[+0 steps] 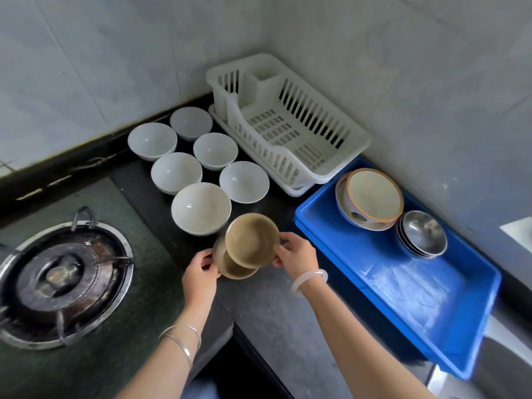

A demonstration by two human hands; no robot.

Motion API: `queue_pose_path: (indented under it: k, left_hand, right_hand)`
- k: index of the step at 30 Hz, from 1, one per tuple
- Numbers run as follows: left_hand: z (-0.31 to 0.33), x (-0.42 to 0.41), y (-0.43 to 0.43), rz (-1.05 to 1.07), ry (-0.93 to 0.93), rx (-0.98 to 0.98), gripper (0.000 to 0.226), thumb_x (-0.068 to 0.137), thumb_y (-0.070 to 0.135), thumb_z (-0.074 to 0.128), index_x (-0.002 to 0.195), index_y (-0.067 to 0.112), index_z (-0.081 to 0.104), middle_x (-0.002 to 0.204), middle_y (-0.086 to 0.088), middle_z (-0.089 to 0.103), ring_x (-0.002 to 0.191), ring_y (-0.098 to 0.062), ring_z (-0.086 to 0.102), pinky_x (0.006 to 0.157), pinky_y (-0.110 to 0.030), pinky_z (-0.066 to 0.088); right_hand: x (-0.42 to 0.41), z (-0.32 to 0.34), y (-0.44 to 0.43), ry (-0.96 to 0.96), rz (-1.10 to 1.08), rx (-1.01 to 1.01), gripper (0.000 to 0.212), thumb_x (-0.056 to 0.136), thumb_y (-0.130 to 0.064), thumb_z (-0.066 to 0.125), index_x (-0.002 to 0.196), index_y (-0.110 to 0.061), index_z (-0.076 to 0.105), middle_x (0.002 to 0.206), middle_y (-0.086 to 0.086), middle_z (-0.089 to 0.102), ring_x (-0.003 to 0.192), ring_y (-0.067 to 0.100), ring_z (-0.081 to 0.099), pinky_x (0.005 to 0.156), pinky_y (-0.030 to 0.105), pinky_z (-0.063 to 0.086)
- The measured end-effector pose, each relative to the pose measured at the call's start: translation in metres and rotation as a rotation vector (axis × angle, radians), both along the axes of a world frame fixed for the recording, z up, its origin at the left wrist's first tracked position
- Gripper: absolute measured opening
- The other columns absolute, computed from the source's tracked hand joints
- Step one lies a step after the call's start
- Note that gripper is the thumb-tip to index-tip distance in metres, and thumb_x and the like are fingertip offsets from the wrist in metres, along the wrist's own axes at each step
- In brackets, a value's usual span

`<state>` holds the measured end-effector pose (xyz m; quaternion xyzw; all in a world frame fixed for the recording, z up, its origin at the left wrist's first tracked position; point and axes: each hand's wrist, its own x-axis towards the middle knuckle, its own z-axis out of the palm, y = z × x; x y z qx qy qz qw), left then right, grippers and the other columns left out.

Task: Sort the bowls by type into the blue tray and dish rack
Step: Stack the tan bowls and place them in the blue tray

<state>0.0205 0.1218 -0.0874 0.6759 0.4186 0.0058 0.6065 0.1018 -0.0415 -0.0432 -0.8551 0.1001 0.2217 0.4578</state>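
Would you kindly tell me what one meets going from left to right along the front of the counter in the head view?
gas burner → left hand → brown bowls → right hand → blue tray

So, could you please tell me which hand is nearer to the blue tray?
Right. The right hand is just left of the blue tray; the left hand is farther left, beyond the brown bowls.

One head-worn wide-angle view, from above, facing forward and steeply down, close over the counter (267,306), wall corner (266,24) at upper centre
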Motion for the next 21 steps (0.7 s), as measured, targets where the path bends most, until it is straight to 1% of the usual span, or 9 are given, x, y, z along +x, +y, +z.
queue_pose_path:
  k: [3,6,8,10,12,14,17,18,21]
  left_hand:
    - [0.000,0.001,0.000,0.069,-0.013,-0.070,0.028,0.097,0.018,0.042,0.116,0.008,0.059,0.107,-0.013,0.064,0.083,-0.023,0.064,0.081,-0.036,0.054]
    - [0.001,0.002,0.000,0.099,-0.024,-0.110,0.028,0.097,0.027,0.041,0.110,0.012,0.061,0.100,-0.011,0.064,0.079,-0.021,0.064,0.081,-0.036,0.053]
    - [0.002,0.002,0.000,0.078,-0.025,-0.079,0.022,0.096,0.024,0.045,0.107,0.014,0.062,0.101,-0.009,0.064,0.079,-0.021,0.064,0.080,-0.035,0.053]
    - [0.001,0.002,0.000,0.030,-0.011,-0.015,0.021,0.095,0.018,0.050,0.110,0.011,0.062,0.102,-0.008,0.063,0.081,-0.022,0.064,0.076,-0.032,0.053]
    - [0.000,0.004,0.002,0.001,0.003,0.027,0.020,0.093,0.013,0.052,0.110,0.011,0.062,0.100,-0.009,0.064,0.081,-0.024,0.064,0.074,-0.032,0.053]
    - [-0.002,0.005,0.003,-0.020,0.013,0.050,0.020,0.092,0.010,0.053,0.109,0.012,0.063,0.100,-0.010,0.065,0.080,-0.024,0.064,0.079,-0.037,0.055]
    - [-0.003,0.007,0.006,-0.057,0.044,0.083,0.021,0.092,0.012,0.053,0.110,0.013,0.063,0.106,-0.009,0.066,0.091,-0.027,0.065,0.088,-0.045,0.054]
    - [-0.003,0.008,0.007,-0.069,0.053,0.092,0.022,0.092,0.014,0.053,0.111,0.014,0.063,0.108,-0.008,0.066,0.097,-0.028,0.064,0.089,-0.046,0.053]
    - [0.000,0.011,0.006,-0.085,0.065,0.095,0.022,0.092,0.017,0.052,0.111,0.016,0.063,0.110,-0.006,0.066,0.103,-0.029,0.062,0.091,-0.047,0.052]
  right_hand:
    - [-0.004,-0.005,0.008,0.029,0.106,-0.070,0.027,0.091,-0.016,0.054,0.117,-0.021,0.059,0.070,-0.004,0.064,0.057,0.005,0.062,0.059,0.016,0.053]
    - [-0.003,-0.010,0.017,0.035,0.146,-0.113,0.027,0.092,-0.016,0.052,0.117,-0.023,0.060,0.070,-0.005,0.062,0.057,0.006,0.062,0.056,0.015,0.051]
    - [-0.002,-0.013,0.022,0.038,0.169,-0.130,0.028,0.092,-0.015,0.050,0.117,-0.024,0.061,0.070,-0.004,0.063,0.059,0.008,0.063,0.059,0.019,0.054]
    - [-0.001,-0.015,0.025,0.044,0.188,-0.147,0.030,0.093,-0.015,0.047,0.118,-0.025,0.061,0.075,-0.001,0.064,0.062,0.012,0.063,0.063,0.024,0.057]
    - [-0.001,-0.018,0.027,0.053,0.191,-0.164,0.033,0.094,-0.016,0.046,0.124,-0.025,0.058,0.080,0.000,0.064,0.062,0.012,0.061,0.061,0.023,0.054]
    - [-0.002,-0.021,0.027,0.051,0.185,-0.185,0.035,0.095,-0.019,0.047,0.129,-0.025,0.055,0.088,0.000,0.064,0.064,0.013,0.059,0.063,0.024,0.053]
    - [-0.001,-0.025,0.025,0.068,0.156,-0.189,0.036,0.094,-0.022,0.050,0.130,-0.024,0.053,0.109,0.003,0.066,0.078,0.018,0.063,0.076,0.029,0.056]
    - [0.000,-0.027,0.024,0.100,0.131,-0.160,0.036,0.094,-0.022,0.051,0.130,-0.024,0.054,0.113,0.003,0.065,0.081,0.019,0.065,0.076,0.028,0.057]
    - [0.003,-0.029,0.024,0.231,0.041,-0.016,0.037,0.093,-0.018,0.054,0.129,-0.020,0.054,0.116,0.004,0.064,0.078,0.015,0.066,0.064,0.020,0.055]
